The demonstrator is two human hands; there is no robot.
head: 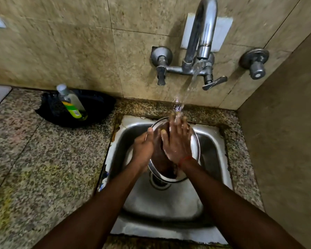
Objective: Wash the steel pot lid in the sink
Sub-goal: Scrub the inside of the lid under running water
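We hold the steel pot lid (194,146) tilted over the sink (162,203), within the basin walls, its lower edge above the drain (159,183). Our left hand (143,148) grips the lid's left rim, thumb hooked over the edge. Our right hand (176,142) lies flat on its face, fingers straight and spread, under the water (188,88) from the tap (203,33). Bare basin shows on the near side. On the counter (43,168) to the left, a soap bottle (72,103) lies well apart.

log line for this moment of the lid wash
step: rinse | left hand: grips lid rim | right hand: flat on lid under water | tap: running | lid: tilted over sink
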